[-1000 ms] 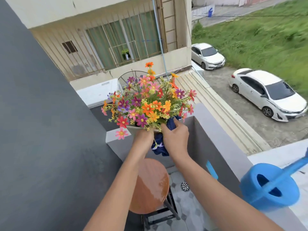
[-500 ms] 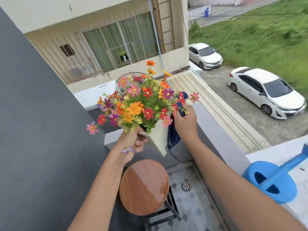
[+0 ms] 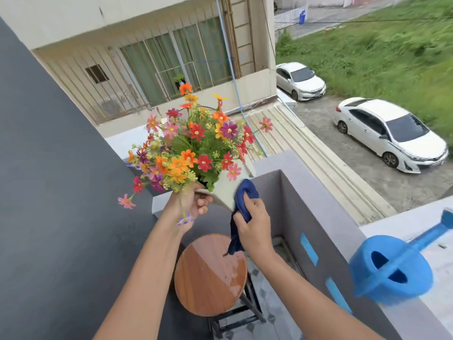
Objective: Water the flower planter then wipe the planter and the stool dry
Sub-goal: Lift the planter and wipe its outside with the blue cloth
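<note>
Wiping the planter (image 3: 226, 190): left hand (image 3: 190, 207) grips its rim, right hand (image 3: 255, 222) clenches a blue cloth (image 3: 245, 195) at its 4 o'clock. Next, likely the stool (image 3: 210, 273) at 6 o'clock.

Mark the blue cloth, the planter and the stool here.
blue cloth (image 3: 246, 192), head view, bunched upper part.
planter (image 3: 224, 190), head view, bare white side wall.
stool (image 3: 208, 273), head view, middle of the wooden seat.

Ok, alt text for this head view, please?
Left hand holds a white planter of colourful flowers above a round wooden stool; right hand presses a dark blue cloth to its side. A blue watering can sits on the ledge.
</note>
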{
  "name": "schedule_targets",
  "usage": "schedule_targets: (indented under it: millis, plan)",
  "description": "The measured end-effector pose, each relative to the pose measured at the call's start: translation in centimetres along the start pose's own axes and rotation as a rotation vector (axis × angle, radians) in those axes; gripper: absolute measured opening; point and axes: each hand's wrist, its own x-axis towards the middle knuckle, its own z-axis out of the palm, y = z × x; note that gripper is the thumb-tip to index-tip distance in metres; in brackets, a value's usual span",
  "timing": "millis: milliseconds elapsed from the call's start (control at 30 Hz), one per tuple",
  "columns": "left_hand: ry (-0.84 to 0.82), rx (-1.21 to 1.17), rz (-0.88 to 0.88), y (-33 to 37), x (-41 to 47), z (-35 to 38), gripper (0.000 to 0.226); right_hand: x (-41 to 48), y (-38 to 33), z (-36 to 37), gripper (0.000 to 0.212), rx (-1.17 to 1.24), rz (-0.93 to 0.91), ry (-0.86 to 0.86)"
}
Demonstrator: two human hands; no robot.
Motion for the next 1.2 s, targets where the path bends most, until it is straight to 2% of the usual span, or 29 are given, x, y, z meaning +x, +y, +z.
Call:
schedule_targets:
  millis: [67,133,267,400,500,600,767,900,1000,1167,1200]
  plan:
    - [0.02,0.013,0.019,-0.5,-0.1,0.3,0.024,0.5,-0.1,-0.1,0.019,0.005,0.079,0.006]
    - [0.037,0.041,0.047,-1.0,-0.3,0.7,0.024,1.1,-1.7,-0.1,0.015,0.072,0.043,0.046]
    - [0.02,0.082,0.088,-1.7,-0.7,1.7,0.029,3.1,-5.8,-0.4,0.041,0.207,-0.06,0.154]
    - [-0.027,0.003,0.041,-1.6,-1.6,1.7,0.026,6.3,-6.6,-1.5,0.018,0.146,-0.134,0.164]
    - [-0.044,-0.047,0.006,-1.5,-2.2,1.4,0.029,8.8,-4.9,-2.8,0.016,0.076,-0.062,0.211]
    - [-0.045,-0.074,-0.001,-1.1,-2.7,1.3,0.031,9.1,-3.0,-3.3,0.038,0.025,0.041,0.201]
    - [0.0,-0.074,0.024,-0.6,-2.6,1.1,0.028,7.6,-1.1,-2.3,0.029,-0.008,0.186,0.122]
    - [0.003,0.02,0.001,-1.3,-2.3,1.2,0.029,8.1,-3.8,-2.2,0.012,0.073,0.066,0.144]
    - [0.024,0.01,0.013,-2.1,-2.1,1.1,0.029,7.5,-6.5,-2.2,0.026,0.175,-0.096,0.1]
    - [-0.04,-0.142,0.062,-1.1,-1.1,0.7,0.026,1.9,-5.2,0.3,0.016,0.148,-0.296,0.0]
    - [-0.045,-0.15,0.059,-0.9,-0.9,0.6,0.024,0.9,-4.2,0.7,0.024,0.127,-0.295,-0.03]
